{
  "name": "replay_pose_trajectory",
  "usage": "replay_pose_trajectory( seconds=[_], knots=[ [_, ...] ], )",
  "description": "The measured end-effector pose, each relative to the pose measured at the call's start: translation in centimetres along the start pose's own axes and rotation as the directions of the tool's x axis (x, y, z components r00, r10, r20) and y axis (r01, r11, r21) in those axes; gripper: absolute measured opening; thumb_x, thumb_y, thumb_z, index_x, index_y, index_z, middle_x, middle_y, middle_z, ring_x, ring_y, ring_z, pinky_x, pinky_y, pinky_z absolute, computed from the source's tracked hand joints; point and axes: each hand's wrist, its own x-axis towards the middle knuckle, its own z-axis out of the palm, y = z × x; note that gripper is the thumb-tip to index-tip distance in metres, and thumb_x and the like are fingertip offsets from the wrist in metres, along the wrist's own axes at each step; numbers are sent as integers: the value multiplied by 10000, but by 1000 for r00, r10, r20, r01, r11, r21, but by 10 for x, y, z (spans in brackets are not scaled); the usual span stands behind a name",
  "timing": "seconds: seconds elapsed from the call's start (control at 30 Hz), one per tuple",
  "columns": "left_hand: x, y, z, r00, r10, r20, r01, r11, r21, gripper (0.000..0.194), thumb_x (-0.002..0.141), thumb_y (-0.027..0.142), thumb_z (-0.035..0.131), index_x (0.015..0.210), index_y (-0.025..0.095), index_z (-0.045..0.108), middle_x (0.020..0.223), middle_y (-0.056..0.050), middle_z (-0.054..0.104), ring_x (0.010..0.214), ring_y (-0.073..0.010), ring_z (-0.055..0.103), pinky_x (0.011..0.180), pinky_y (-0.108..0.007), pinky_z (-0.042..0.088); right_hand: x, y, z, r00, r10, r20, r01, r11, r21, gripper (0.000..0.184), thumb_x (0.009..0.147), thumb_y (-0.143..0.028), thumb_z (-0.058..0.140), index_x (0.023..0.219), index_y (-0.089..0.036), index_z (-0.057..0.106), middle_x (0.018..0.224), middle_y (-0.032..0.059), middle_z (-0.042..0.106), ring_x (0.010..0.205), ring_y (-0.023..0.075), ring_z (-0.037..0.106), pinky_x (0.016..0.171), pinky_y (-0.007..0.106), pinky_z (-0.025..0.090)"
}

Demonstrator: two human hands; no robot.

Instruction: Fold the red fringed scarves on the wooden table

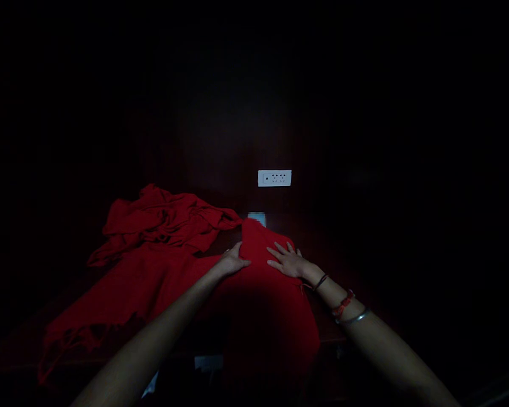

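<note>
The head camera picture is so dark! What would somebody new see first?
Probably the bright red cloth, rumpled toward the left of the picture and smoother in the middle, where the left hand and right hand touch it. Next, perhaps the white socket plate standing out against the dark above the hands, then the shiny silver bangle on the right forearm.

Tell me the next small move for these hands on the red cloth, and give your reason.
I'd probably ease the left hand slightly leftward to smooth the red fringed cloth. The right hand lies on it with fingers spread, so it could steady that side, while the red fabric farther left is bunched and creased.
</note>
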Motion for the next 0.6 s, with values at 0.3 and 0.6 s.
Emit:
replay_pose_trajectory(
  seconds=[0.3, 0.6],
  knots=[
    [14, -13, 5, 975, 52, 216, -156, 851, 501, 643, 769, 570, 183, 1303, 212, 177, 1367, -18, 106, 1234, -283, 28, 944, -528, 30, 1, -4, 0, 981, 167, 102, -161, 985, -66, 771, 627, -747, 133, 1286, -363, 20, 1381, 22, -74, 1194, 380, -87, 894, 584, 29],
    [7, -27, 18, 994, 77, 73, -103, 867, 487, 711, 746, 612, 149, 1312, 182, 134, 1362, -48, 107, 1235, -264, 73, 951, -504, 99, 5, -17, -9, 989, -49, -140, 35, 994, -106, 770, 668, -711, 135, 1307, -284, 110, 1381, 80, 20, 1210, 347, -77, 906, 565, -6]
  ],
)
